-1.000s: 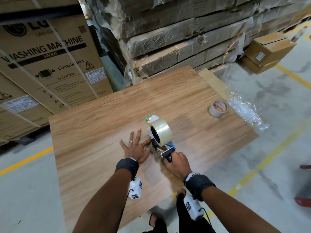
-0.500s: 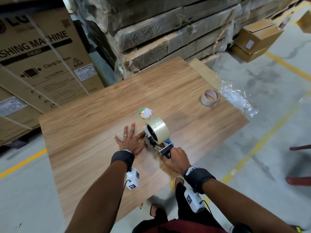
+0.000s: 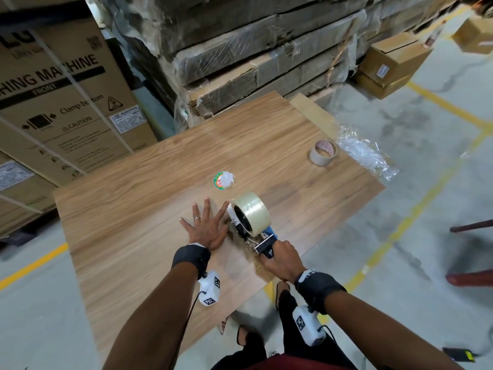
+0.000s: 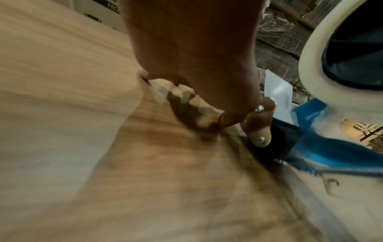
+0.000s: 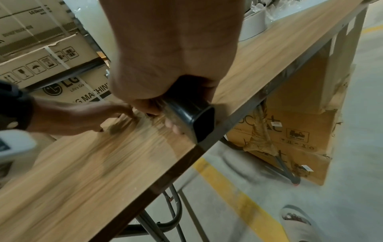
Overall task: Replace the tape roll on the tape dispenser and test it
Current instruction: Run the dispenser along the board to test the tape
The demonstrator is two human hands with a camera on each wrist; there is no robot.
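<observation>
A blue tape dispenser (image 3: 262, 239) with a full clear tape roll (image 3: 250, 213) on its hub rests nose-down on the wooden table (image 3: 133, 198). My right hand (image 3: 280, 259) grips its black handle (image 5: 192, 117) near the table's front edge. My left hand (image 3: 206, 225) lies flat on the table, fingers spread, just left of the dispenser, thumb next to its front. In the left wrist view the roll (image 4: 311, 68) and the blue frame (image 4: 323, 147) sit right beside my palm. A nearly spent tape roll (image 3: 322, 152) lies at the table's right side.
A crumpled wrapper with a green and red label (image 3: 224, 179) lies beyond the dispenser. Clear plastic film (image 3: 368, 153) hangs off the right table edge. Washing machine cartons (image 3: 61, 97) and wrapped flat boxes (image 3: 253, 49) stand behind the table. My feet (image 5: 298, 221) are below the front edge.
My right hand has drawn the dispenser a little toward me along the table. The left hand stays flat beside it. The head view has shifted.
</observation>
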